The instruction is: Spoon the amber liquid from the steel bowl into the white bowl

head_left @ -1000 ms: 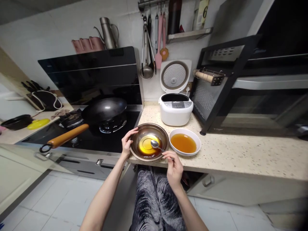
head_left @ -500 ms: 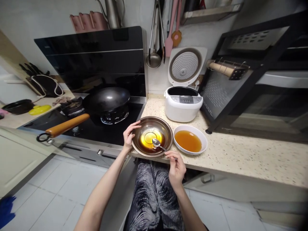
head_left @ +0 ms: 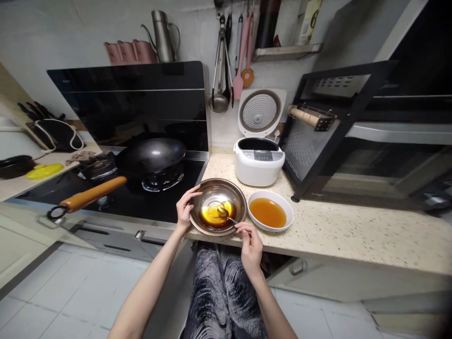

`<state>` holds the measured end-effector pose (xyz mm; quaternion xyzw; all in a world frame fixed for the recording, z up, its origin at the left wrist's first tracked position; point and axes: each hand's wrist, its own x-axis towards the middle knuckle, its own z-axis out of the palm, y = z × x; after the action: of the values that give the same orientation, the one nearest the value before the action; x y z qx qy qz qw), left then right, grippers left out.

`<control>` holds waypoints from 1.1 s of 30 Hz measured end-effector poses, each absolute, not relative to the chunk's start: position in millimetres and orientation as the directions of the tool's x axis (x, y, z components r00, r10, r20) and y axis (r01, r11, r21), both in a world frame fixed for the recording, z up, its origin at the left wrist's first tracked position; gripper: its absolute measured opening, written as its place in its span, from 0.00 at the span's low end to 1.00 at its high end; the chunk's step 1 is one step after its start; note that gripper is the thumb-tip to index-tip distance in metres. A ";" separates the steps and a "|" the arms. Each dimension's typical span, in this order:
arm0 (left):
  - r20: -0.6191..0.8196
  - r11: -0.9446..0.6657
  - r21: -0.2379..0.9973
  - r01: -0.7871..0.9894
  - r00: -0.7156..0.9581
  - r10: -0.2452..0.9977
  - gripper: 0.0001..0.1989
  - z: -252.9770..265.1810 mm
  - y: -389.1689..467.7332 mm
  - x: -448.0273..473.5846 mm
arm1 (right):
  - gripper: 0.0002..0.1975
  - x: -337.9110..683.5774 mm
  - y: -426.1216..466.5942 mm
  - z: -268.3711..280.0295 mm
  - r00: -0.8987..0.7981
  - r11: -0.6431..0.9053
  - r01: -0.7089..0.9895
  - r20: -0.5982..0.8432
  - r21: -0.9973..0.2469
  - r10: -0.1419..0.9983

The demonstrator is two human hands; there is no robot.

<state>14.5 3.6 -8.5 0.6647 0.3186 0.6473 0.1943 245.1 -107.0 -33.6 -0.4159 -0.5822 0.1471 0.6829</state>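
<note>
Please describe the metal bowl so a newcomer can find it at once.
On the speckled counter, find the open white rice cooker. The metal bowl sits in front, slightly left, its rim held by the left hand. Unlike the white bowl at its right, it is shiny and has a spoon in it.

Smooth, glossy metal is being shown by the mixing bowl (head_left: pixel 226 189) and the spoon (head_left: pixel 222 212). Smooth plastic is being presented by the rice cooker (head_left: pixel 259 170), smooth wood by the wok handle (head_left: pixel 94 194).
</note>
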 end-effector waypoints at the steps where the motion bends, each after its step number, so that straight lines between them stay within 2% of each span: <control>1: 0.738 -0.723 0.669 0.174 -0.043 0.673 0.20 -8.5 3.6 14.5 | 0.12 245.2 -106.5 -33.8 0.284 0.610 0.283 0.672 -0.740 0.684; 20: 0.761 -0.742 0.636 0.211 -0.015 0.649 0.20 -7.5 4.0 12.9 | 0.13 251.2 -110.1 -26.1 0.387 0.606 0.244 0.649 -0.757 0.655; 33: 0.755 -0.736 0.638 0.226 0.002 0.655 0.19 -7.2 5.3 11.8 | 0.11 259.0 -108.1 -12.4 0.413 0.659 0.198 0.672 -0.725 0.615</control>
<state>11.8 5.3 -7.2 0.6871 0.3209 0.6292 0.1704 259.0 -108.1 -12.4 -0.3885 -0.5233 0.1397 0.7455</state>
